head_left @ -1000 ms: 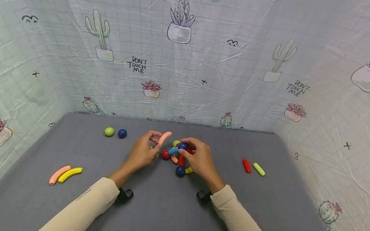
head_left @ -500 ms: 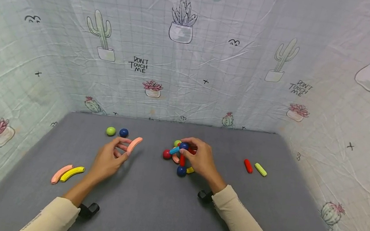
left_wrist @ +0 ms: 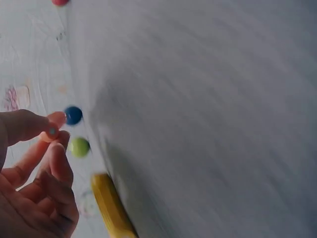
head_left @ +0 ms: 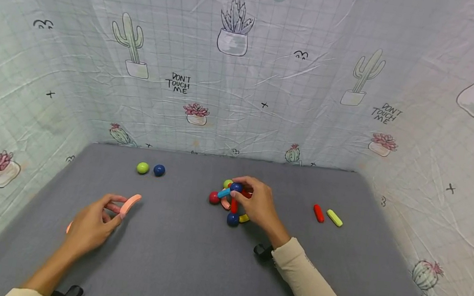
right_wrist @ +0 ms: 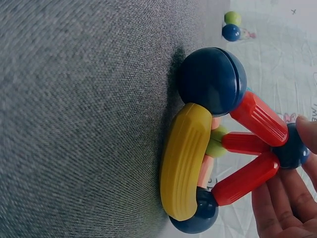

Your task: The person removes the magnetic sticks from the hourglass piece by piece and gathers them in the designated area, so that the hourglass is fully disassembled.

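My left hand (head_left: 94, 222) pinches a curved salmon rod (head_left: 130, 203) above the table's left side; its end faces the camera in the left wrist view. Near the middle of the table stands a pyramid-like frame of balls and rods. My right hand (head_left: 260, 206) grips the dark blue ball (right_wrist: 293, 148) at its top. Red straight rods (right_wrist: 260, 118) and a light blue rod (head_left: 224, 193) slope down from that ball. Low in the frame are a curved yellow rod (right_wrist: 186, 163), a red ball (head_left: 214, 197), a green ball (head_left: 227, 184) and dark blue balls (right_wrist: 208, 82).
A loose green ball (head_left: 142, 168) and dark blue ball (head_left: 159, 170) lie at the back left. A curved yellow rod (left_wrist: 113, 206) and another salmon rod (head_left: 69, 227) lie by my left hand. On the right are short red (head_left: 318, 213) and yellow-green (head_left: 335, 218) rods.
My left hand has moved from beside the frame to the left and nearer, carrying the salmon rod, and now covers most of the loose curved rods. My right hand has stayed on the top ball.
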`<state>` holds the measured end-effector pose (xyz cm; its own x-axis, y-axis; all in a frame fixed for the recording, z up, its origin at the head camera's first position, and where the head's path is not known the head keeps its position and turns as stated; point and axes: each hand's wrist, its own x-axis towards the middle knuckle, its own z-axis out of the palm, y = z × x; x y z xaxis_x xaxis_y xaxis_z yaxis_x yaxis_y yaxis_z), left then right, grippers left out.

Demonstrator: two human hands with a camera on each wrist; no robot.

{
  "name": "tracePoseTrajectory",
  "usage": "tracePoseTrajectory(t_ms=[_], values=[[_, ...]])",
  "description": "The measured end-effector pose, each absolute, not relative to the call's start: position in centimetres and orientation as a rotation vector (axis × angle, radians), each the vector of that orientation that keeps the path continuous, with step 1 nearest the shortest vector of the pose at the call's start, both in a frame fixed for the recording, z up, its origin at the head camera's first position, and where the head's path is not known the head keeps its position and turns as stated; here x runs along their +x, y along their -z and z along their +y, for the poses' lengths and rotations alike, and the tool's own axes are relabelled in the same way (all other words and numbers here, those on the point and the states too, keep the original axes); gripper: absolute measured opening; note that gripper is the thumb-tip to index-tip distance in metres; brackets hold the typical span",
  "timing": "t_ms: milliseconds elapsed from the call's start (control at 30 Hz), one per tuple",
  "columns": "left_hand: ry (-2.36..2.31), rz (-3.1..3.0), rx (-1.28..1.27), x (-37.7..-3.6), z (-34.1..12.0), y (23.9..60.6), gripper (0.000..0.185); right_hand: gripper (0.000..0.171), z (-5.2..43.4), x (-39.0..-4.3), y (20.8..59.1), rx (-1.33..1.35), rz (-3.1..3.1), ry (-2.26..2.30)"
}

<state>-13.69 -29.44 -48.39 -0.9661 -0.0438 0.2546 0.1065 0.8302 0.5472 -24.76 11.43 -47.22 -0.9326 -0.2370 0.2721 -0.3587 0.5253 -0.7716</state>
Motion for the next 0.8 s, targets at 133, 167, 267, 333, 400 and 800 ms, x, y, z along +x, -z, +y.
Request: tracePoseTrajectory(t_ms=[133,167,267,333,400,800], values=[[0.709,-2.786,-0.017,-12.6,-31.1,49.0,0.038,0.034,11.4,-24.7,47.2,0.515,-2.624,-1.372],[0.691,-2.793,-0.011,-12.4,-31.5,49.1,0.037,0.034,11.4,-24.7,47.2,0.516,-2.623,-1.371],[0.652,-2.823,0.012,-11.9,-32.5,49.1,0.037,0.034,11.4,-24.7,47.2,0.519,-2.618,-1.381],[0.622,-2.833,0.027,-11.7,-32.9,49.0,0.038,0.034,11.4,-24.7,47.1,0.519,-2.616,-1.387],[0.589,-2.839,0.03,-11.7,-33.2,48.9,0.038,0.034,11.4,-24.7,47.1,0.516,-2.616,-1.393],[0.525,-2.677,-0.132,-13.5,-28.6,46.8,0.031,0.034,11.4,-24.5,47.1,0.503,-2.621,-1.378]])
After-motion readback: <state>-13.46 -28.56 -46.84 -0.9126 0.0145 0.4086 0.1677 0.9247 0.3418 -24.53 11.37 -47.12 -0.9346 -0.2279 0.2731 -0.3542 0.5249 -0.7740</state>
